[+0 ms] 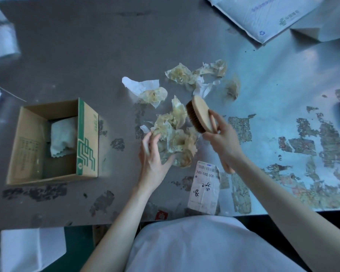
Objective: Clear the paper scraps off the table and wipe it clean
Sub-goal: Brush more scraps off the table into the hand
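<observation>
Crumpled yellowish paper scraps [177, 142] lie bunched in the middle of the worn grey table [86, 55]. My left hand [153, 156] presses against the left side of that bunch, fingers curled around it. My right hand [222, 138] grips a wooden brush [200, 114] by its handle, bristles facing left against the scraps. More scraps [186, 75] and a white piece [139, 85] lie farther back. A pale cloth [63, 136] rests inside an open cardboard box [28, 142] at the left.
A printed shipping label [204, 187] lies near the front edge. White mailer bags [263, 14] lie at the back right. Stuck-on paper residue [302, 146] covers the right side of the table. A small red scrap [161, 214] sits at the front edge.
</observation>
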`<state>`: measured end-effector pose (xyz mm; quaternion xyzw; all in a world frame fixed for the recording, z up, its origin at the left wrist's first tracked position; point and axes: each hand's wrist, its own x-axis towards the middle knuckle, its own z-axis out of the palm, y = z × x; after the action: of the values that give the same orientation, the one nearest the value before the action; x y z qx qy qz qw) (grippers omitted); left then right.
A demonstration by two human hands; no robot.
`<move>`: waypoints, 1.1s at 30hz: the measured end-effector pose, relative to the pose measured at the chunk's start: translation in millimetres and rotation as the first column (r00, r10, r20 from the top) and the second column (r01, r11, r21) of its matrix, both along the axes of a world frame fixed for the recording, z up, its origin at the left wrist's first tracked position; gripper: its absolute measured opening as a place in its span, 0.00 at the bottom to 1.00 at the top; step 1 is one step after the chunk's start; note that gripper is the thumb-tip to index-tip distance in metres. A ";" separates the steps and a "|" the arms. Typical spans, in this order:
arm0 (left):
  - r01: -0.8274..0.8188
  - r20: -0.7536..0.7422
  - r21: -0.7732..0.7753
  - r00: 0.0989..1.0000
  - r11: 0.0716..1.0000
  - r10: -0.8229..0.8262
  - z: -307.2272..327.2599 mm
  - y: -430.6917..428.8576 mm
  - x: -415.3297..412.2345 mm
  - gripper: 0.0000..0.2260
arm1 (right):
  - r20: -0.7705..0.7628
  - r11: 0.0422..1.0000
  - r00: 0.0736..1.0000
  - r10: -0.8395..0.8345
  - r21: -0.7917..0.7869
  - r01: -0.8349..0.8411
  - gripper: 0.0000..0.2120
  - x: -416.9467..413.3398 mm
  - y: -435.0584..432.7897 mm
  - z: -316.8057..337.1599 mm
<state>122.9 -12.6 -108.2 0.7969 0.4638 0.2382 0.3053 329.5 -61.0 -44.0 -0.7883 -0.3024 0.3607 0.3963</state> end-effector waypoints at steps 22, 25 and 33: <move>0.001 -0.205 0.073 0.979 0.997 0.014 -9.2 -2.7 -2.3 0.36 | 0.137 0.917 0.912 0.387 -0.163 -0.365 0.33 26.9 2.0 -2.1; -0.012 -0.169 0.060 0.985 0.998 0.022 -9.9 -3.8 -1.0 0.35 | 0.067 0.945 0.949 0.308 -0.137 -0.297 0.34 11.6 -9.0 -5.8; -0.013 -0.020 0.023 1.000 1.000 0.014 -4.0 -8.2 1.4 0.30 | -0.133 0.982 0.976 0.174 -0.051 -0.182 0.35 -35.4 -21.0 -11.3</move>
<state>124.4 -20.8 -112.2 0.7997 0.4693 0.2374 0.2896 294.1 -82.0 -55.3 -0.7454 -0.3343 0.4538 0.3560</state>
